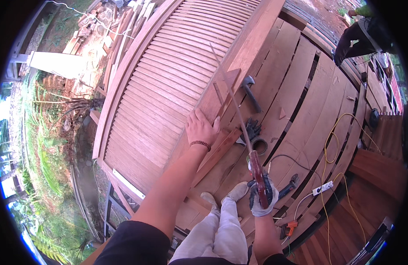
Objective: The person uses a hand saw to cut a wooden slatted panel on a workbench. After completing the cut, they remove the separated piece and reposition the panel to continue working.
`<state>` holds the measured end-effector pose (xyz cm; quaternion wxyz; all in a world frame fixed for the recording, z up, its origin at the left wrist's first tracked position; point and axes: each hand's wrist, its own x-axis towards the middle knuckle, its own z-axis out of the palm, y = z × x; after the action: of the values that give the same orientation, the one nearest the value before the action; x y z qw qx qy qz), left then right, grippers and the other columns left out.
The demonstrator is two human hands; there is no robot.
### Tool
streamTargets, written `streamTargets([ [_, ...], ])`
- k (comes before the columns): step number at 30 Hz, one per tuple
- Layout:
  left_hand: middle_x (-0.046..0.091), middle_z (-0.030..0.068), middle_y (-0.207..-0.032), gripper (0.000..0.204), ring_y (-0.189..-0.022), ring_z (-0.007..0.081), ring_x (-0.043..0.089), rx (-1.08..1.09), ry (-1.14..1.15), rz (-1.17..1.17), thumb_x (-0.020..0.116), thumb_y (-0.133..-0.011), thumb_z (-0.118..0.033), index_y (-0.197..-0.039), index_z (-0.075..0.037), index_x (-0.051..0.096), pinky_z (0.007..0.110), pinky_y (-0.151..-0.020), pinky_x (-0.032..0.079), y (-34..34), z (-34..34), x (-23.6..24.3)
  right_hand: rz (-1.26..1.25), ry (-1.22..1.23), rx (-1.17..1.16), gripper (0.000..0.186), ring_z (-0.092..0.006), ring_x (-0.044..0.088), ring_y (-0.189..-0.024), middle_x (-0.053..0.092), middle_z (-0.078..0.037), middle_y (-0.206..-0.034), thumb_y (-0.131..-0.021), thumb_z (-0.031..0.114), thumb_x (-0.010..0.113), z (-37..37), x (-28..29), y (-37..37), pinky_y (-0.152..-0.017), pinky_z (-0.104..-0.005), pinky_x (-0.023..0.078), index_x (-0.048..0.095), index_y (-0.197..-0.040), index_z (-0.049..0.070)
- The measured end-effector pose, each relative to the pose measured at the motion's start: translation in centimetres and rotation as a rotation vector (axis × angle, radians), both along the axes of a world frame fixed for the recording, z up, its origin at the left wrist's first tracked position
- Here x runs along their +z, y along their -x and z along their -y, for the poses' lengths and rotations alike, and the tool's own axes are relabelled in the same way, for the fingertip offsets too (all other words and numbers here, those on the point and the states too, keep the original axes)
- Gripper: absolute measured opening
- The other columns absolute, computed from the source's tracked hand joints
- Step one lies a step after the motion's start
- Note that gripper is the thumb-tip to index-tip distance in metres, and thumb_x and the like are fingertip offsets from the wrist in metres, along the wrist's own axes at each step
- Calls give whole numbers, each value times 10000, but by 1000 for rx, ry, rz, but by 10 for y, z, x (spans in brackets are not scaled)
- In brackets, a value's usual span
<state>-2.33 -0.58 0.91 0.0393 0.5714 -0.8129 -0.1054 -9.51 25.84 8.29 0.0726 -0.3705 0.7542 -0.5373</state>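
A large slatted wooden panel (168,66) lies raised in front of me and to my left. My left hand (201,126), bare with a beaded bracelet at the wrist, rests open on the panel's right frame rail (250,42), palm down and thumb out toward the inner edge. My right hand (262,194), in a grey and black glove, is closed around the reddish-brown handle of a hand saw (244,119). The saw points up and away, its thin blade nearly edge-on. It passes before a triangular wooden piece (232,78) on the rail; contact cannot be told.
On the plank deck (281,73) lie a hatchet (251,93), a dark glove (253,128), a round open container (259,145) and a dark tool (289,186). A white power strip (322,188), cords and an orange tool (292,226) lie right. Another person (358,37) stands far right.
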Motion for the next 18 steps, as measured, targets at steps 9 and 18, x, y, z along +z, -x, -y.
streamTargets([
  [9,493,239,-1284,781,-1246,374,458,24,-49,-32,651,-838,-511,-1313,67,427,461,-1047,387,11,-3,10,319,-139,-277,520,-211,683,-808,717,-133,-1001,-891,235,668,-186,-37,-14,-731,-328,548,553,-1312,-48],
  [18,474,219,-1325,835,-1263,363,451,37,-189,-3,745,-758,-438,-1356,32,400,452,-1066,391,-54,-30,9,505,-828,-402,354,-250,641,-896,678,-139,-1064,-871,33,622,-364,-54,-106,-836,-371,522,625,-1222,-15],
])
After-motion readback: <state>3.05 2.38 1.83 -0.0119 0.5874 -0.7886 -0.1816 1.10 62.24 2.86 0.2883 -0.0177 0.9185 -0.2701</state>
